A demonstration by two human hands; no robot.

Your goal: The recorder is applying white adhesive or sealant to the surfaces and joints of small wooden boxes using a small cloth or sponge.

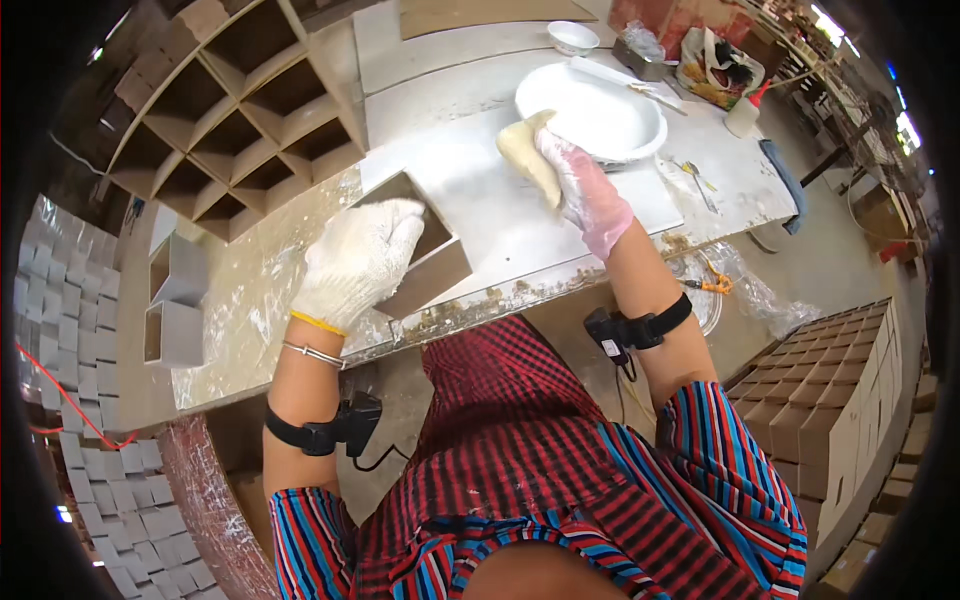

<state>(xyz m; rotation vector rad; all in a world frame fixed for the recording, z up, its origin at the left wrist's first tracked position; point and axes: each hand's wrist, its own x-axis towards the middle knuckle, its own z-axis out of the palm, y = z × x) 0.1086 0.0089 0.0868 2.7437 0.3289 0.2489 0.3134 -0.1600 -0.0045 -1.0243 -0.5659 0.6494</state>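
Observation:
My left hand (362, 255), in a white knitted glove with a yellow cuff, grips an open grey-brown cardboard box (432, 278) at the table's front edge. Its fingers curl over the wall; part of the box is hidden beneath them. My right hand (588, 197) wears a thin pinkish plastic glove. It is closed on a cream, curved, sponge-like piece (530, 158), held at the near left rim of a white oval basin (592, 108). White stuff lies in the basin, and a flat strip rests across its far rim.
A compartmented cardboard rack (240, 105) stands at the back left. Two small grey boxes (178, 332) sit at the table's left end. A white bowl (573, 38), a squeeze bottle (744, 112) and small tools (703, 185) lie around the basin. Stacked boxes (828, 400) stand at right.

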